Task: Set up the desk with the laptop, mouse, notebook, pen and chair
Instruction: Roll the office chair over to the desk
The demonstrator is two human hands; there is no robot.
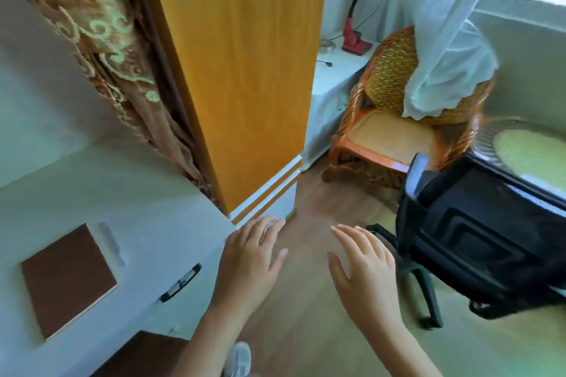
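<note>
The black office chair (484, 242) runs off the right edge (seat unseen); the white object (111, 242) beside the brown notebook (68, 280) is smeared beyond recognition.

A wicker armchair (395, 119) beside an orange cabinet (245, 70) — red lamp (356, 30) behind, sheer curtain (444, 40) draped over.

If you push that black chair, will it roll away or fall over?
The black office chair would probably roll easily: its legs end in what look like casters, and the wood floor looks smooth. It seems unlikely to tip, since the legs spread wide. Both hands, left hand and right hand, are empty.
</note>
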